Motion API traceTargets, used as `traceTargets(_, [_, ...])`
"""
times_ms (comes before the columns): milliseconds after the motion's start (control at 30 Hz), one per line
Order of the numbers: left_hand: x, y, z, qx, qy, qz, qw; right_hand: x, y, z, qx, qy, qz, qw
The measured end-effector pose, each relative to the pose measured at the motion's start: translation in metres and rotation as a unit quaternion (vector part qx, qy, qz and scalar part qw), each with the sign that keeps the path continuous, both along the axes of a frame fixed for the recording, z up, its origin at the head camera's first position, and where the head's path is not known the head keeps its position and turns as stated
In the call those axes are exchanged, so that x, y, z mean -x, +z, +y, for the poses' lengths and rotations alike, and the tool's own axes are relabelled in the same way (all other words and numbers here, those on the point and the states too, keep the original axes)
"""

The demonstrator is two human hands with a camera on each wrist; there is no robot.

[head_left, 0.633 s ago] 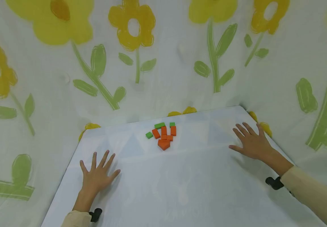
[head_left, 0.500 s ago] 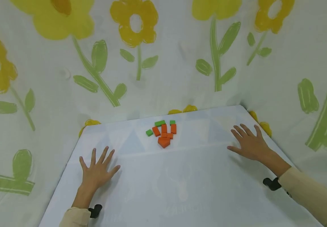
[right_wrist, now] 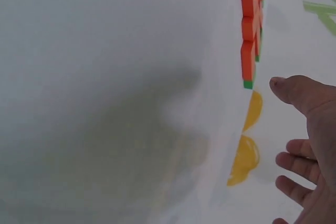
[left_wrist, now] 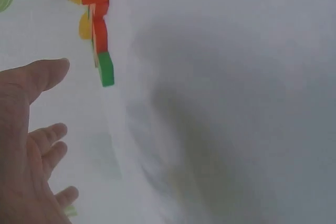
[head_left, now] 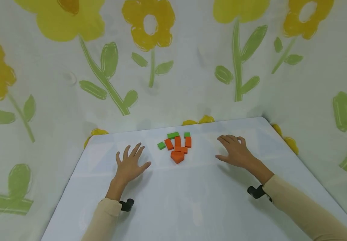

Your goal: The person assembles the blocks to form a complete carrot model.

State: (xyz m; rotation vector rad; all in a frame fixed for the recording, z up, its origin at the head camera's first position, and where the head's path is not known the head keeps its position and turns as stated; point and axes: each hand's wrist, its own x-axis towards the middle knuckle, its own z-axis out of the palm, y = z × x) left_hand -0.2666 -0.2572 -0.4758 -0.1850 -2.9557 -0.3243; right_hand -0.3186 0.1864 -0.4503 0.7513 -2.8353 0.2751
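Note:
My left hand (head_left: 129, 167) hovers over the white table, left of a cluster of small blocks, fingers spread and nothing held. On the cluster's other side my right hand (head_left: 235, 152) is also raised, its fingers slightly bent and holding nothing. An orange pentagon-shaped block (head_left: 177, 157) lies at the near end of the cluster. Behind it are several orange blocks (head_left: 178, 141), with a long green block (head_left: 173, 135) and small green blocks (head_left: 161, 145) around their far ends. In the left wrist view a green block (left_wrist: 105, 69) shows beyond the thumb, apart from it.
The white table (head_left: 173, 201) has a faint triangle pattern along its back. A curtain (head_left: 185, 83) printed with yellow flowers and green leaves hangs behind and at both sides. Each wrist carries a black camera mount (head_left: 127, 205).
Both hands have moved inward toward the blocks, the left to the right and the right to the left. The right fingers have bent a little. The blocks keep their arrangement.

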Motion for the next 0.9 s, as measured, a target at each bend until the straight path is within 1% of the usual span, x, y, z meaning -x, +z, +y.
traceTargets(167, [0.039, -0.003, 0.031, -0.043, -0.018, -0.013, 0.9988, 0.029, -0.008, -0.034, 0.012, -0.018, -0.041, 0.999])
traceTargets(267, [0.059, -0.004, 0.042, -0.06, -0.022, -0.031, 0.9975, 0.047, -0.015, -0.053, 0.003, -0.026, -0.06, 0.998])
traceTargets(400, [0.082, -0.005, 0.052, -0.064, -0.029, -0.057, 0.9959, 0.068, -0.022, -0.074, -0.016, -0.023, -0.066, 0.997])
traceTargets(500, [0.091, -0.005, 0.059, -0.061, -0.03, -0.07, 0.9952, 0.075, -0.023, -0.085, -0.021, -0.015, -0.07, 0.997])
traceTargets(600, [0.097, -0.006, 0.063, -0.055, -0.027, -0.082, 0.9948, 0.08, -0.023, -0.092, -0.019, -0.012, -0.083, 0.996])
traceTargets(633, [0.099, -0.008, 0.064, -0.051, -0.027, -0.087, 0.9946, 0.082, -0.024, -0.093, -0.017, -0.011, -0.089, 0.996])
traceTargets(767, [0.107, -0.013, 0.069, -0.057, -0.033, -0.098, 0.993, 0.089, -0.027, -0.098, -0.009, -0.011, -0.11, 0.994])
traceTargets(833, [0.11, -0.016, 0.07, -0.065, -0.036, -0.093, 0.9928, 0.092, -0.029, -0.101, -0.005, -0.011, -0.117, 0.993])
traceTargets(900, [0.111, -0.017, 0.071, -0.074, -0.036, -0.074, 0.9938, 0.094, -0.032, -0.104, -0.005, -0.011, -0.125, 0.992])
